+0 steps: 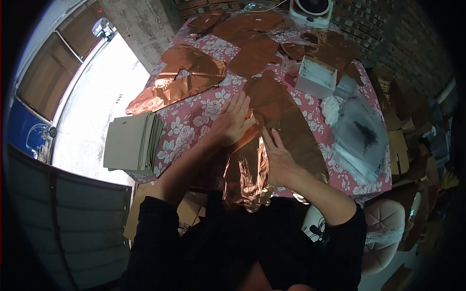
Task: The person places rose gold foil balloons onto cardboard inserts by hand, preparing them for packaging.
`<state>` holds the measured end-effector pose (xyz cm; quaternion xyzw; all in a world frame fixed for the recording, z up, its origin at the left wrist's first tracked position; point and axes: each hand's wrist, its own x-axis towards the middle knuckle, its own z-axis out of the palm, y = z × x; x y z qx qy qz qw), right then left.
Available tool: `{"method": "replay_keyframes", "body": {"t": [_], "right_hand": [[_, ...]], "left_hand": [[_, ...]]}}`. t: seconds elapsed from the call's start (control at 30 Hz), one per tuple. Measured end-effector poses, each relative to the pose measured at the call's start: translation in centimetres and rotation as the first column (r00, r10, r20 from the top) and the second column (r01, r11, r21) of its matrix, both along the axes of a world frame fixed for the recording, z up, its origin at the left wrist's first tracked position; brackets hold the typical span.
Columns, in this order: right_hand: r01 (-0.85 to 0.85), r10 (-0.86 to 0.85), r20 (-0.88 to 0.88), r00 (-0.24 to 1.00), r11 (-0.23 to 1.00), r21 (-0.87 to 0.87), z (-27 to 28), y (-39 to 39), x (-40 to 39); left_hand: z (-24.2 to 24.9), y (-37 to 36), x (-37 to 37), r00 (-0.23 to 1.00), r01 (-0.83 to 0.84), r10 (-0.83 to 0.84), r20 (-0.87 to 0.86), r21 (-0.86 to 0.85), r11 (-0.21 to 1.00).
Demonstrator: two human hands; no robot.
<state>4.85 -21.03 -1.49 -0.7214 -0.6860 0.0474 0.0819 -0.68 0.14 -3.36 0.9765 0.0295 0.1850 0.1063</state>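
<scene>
A flat, shiny copper-coloured foil balloon (pixel 247 169) lies in front of me, its near end folded and hanging over the table edge. My left hand (pixel 234 120) lies on its upper part, fingers stretched out and pressed flat. On the right side of the fold rests my right hand (pixel 280 157), fingers extended and the thumb side hidden by the foil. Beneath both hands spreads a larger matte brown sheet of foil (pixel 296 138). Another flat foil balloon (pixel 189 72), crumpled and bright, is at the left beyond my left hand.
A flowered pink tablecloth (pixel 182 131) covers the table. Grey-green cardboard sheets (pixel 128 140) are stacked at left. At right are a white box (pixel 315 77) and clear plastic bags (pixel 361 138). More foil pieces (pixel 252 53) lie at the back, near a white device (pixel 310 19). A stool (pixel 383 233) stands at right.
</scene>
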Motion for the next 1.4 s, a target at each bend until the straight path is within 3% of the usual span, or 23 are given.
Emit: {"method": "replay_keyframes", "body": {"t": [0.07,0.2,0.23,0.33,0.37,0.4,0.47,0.5,0.53,0.6,0.67,0.73,0.77,0.83,0.97,1.17,1.27,1.33,1.4], "right_hand": [[-0.003,0.003,0.000,1.000,1.000,0.012,-0.5,0.1,0.0],[-0.018,0.019,0.055,0.998,1.000,-0.020,-0.5,-0.1,0.3],[-0.018,0.020,-0.034,0.999,0.999,0.049,0.0,-0.1,0.2],[0.002,0.000,-0.042,0.999,1.000,0.024,-1.2,-0.1,1.0],[0.102,-0.065,-0.257,0.964,0.986,0.131,-1.3,-0.7,1.1],[0.101,-0.065,-0.258,0.964,0.986,0.129,-1.0,-1.2,1.7],[0.108,-0.102,0.093,0.990,0.992,-0.058,2.4,-2.5,2.4],[0.160,-0.160,-0.013,0.987,0.986,0.052,3.2,-3.3,2.7],[0.162,-0.162,-0.011,0.987,0.986,0.049,3.7,-3.5,2.8],[0.296,-0.296,-0.034,0.954,0.928,0.224,4.2,-3.9,2.8],[0.266,-0.258,-0.070,0.964,0.917,0.297,4.4,-3.5,1.2],[0.001,0.047,-0.171,0.984,0.962,0.273,4.6,-2.6,-1.1],[0.003,0.046,-0.169,0.984,0.961,0.275,4.3,-2.4,-2.2],[-0.172,0.205,-0.136,0.969,0.960,0.221,3.2,-2.2,-3.9],[-0.173,0.179,-0.059,0.982,0.981,0.091,1.0,-3.7,-4.4],[-0.167,0.178,-0.062,0.982,0.975,0.149,-0.1,-3.9,-4.4],[-0.172,0.183,-0.066,0.981,0.975,0.140,0.1,-4.0,-4.4],[-0.170,0.180,-0.064,0.982,0.977,0.125,0.4,-4.0,-4.3],[-0.176,0.183,-0.063,0.981,0.978,0.111,0.5,-4.0,-4.3]], "left_hand": [[0.0,-0.4,0.0,0.999,-0.014,0.011,0.039,0.059,0.998],[0.6,-0.8,-0.2,0.996,-0.044,0.056,-0.075,0.156,0.987],[0.6,-0.9,-0.2,0.996,-0.035,0.049,-0.078,0.169,0.985],[0.7,-1.4,0.2,0.987,-0.102,0.112,-0.118,0.083,0.991],[0.7,-1.4,0.1,0.986,-0.103,0.113,-0.119,0.083,0.991],[0.7,-1.4,0.1,0.987,-0.099,0.113,-0.111,0.117,0.988],[0.5,-1.4,-0.1,0.988,-0.094,0.110,-0.105,0.147,0.985],[0.5,-1.4,-0.1,0.993,-0.093,0.102,-0.063,0.136,0.986],[0.6,-1.5,-0.1,0.995,-0.090,0.093,-0.019,0.125,0.988],[1.1,-1.8,-0.2,0.992,-0.097,0.107,-0.072,0.122,0.988],[1.1,-1.7,-0.2,0.985,-0.103,0.118,-0.126,0.124,0.987],[0.2,-1.2,-0.1,0.995,-0.083,0.089,-0.045,0.133,0.988],[0.5,-1.4,-0.1,0.995,-0.081,0.087,-0.043,0.134,0.988],[1.2,-1.8,-0.4,0.992,-0.096,0.104,-0.070,0.113,0.989],[2.1,-2.1,-0.5,0.976,-0.099,0.118,-0.182,0.110,0.989],[1.2,-1.0,-0.4,0.988,-0.079,0.050,0.143,0.202,0.976],[2.3,-0.3,-2.5,0.975,0.081,-0.100,0.197,0.099,0.992],[3.0,-0.3,-4.3,0.947,0.297,-0.301,0.116,0.051,0.953],[2.2,-0.3,-4.7,0.927,0.366,-0.367,0.085,0.021,0.930]]}}
